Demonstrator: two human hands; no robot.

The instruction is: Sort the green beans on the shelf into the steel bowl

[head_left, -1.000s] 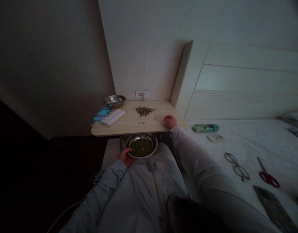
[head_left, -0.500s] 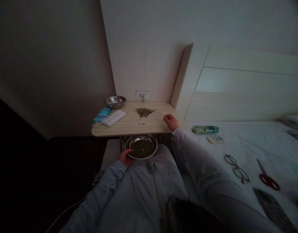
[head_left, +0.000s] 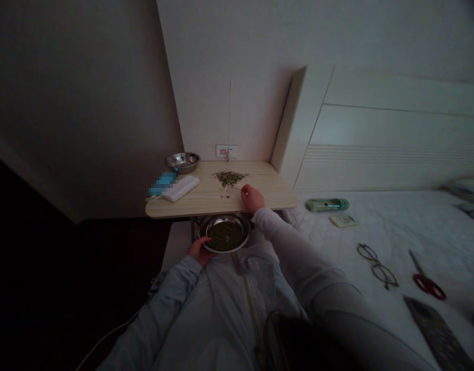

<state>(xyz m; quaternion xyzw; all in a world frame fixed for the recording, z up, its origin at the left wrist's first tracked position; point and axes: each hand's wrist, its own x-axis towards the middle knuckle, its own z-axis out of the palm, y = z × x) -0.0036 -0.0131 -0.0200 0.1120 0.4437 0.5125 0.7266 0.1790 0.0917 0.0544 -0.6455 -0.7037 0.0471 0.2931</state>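
Note:
My left hand point(head_left: 200, 251) grips the left rim of a shiny metal bowl point(head_left: 243, 242), held just below the table's front edge. Small dark green grains, like beans or seeds, cover the bowl's bottom. Over the wooden table, the fingers of my right hand point(head_left: 253, 198) are pinched on a thin, pale, see-through sheet point(head_left: 237, 188), seen nearly edge-on. Just beyond it lies a loose pile of the same greenish grains point(head_left: 230, 178), with a few stray ones nearer the front.
A second metal bowl point(head_left: 183, 162) stands at the table's point(head_left: 275, 190) back left, near a white power strip point(head_left: 182, 188). On the bed to the right lie a green bottle point(head_left: 327, 205), glasses point(head_left: 377, 265), red-handled scissors point(head_left: 428, 286) and a dark patterned phone-like slab point(head_left: 440, 332).
My right hand has moved left across the table towards the grains, and the see-through sheet has turned from flat-on to nearly edge-on. My left hand and the bowl stay in place.

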